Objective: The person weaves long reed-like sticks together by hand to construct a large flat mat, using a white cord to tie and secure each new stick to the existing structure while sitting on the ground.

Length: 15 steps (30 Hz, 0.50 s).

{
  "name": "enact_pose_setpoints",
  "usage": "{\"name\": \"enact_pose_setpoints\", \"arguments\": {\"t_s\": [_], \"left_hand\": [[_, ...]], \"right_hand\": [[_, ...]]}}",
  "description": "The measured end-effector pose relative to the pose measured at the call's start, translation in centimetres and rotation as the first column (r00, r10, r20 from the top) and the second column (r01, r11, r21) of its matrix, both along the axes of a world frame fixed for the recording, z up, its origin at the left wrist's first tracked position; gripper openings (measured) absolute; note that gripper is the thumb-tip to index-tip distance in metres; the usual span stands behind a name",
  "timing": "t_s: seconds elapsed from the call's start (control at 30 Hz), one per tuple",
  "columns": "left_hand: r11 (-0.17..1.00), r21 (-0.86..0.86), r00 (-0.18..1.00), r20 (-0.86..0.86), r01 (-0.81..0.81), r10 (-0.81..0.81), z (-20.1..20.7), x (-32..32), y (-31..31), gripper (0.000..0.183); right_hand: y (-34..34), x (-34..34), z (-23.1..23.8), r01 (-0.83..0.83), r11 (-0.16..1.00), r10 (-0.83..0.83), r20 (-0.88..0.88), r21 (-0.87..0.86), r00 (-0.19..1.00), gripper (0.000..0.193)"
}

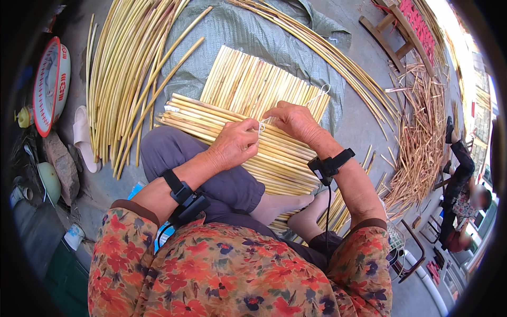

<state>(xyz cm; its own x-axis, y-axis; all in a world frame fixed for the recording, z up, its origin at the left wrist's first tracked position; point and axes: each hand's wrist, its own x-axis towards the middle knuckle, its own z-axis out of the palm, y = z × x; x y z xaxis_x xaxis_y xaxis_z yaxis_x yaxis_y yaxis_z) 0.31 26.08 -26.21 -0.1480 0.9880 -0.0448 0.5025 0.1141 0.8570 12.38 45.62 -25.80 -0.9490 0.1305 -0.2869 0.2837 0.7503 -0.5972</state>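
A white string (262, 126) runs between my hands, over pale yellow stalks laid side by side. My left hand (236, 140) is closed, thumb and fingers pinching the string. Just to its right, my right hand (294, 121) also pinches the string, its index finger bent. Beyond them lies the woven part of the stalk mat (248, 79), cut to even lengths. Nearer stalks (288, 169) spread out below my hands, by my feet. White string ends (319, 94) show at the mat's right corner, and more white binding (171, 108) at its left edge.
Long loose stalks (124, 68) lie to the left, and another bundle (327, 47) curves past the far right. A green-grey sheet (237, 31) is under the mat. Broken stalks (417, 142), a wooden stool (393, 29), an enamel basin (62, 79) and a slipper (84, 137) stand around.
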Motion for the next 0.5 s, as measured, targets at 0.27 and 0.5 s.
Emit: {"name": "enact_pose_setpoints", "arguments": {"t_s": [0.27,0.5], "left_hand": [[0.996,-0.002,0.994,0.062,0.092,-0.092,-0.4,-0.8,0.0,0.006],[0.983,-0.087,0.983,-0.065,0.163,-0.169,-0.5,-0.8,0.2,0.008]], "right_hand": [[-1.2,-0.4,-2.5,-0.072,0.984,0.093,-0.128,0.166,0.987,0.011],[2.9,-1.5,-2.2,0.300,0.836,-0.228,-0.206,0.459,0.952,0.010]]}}
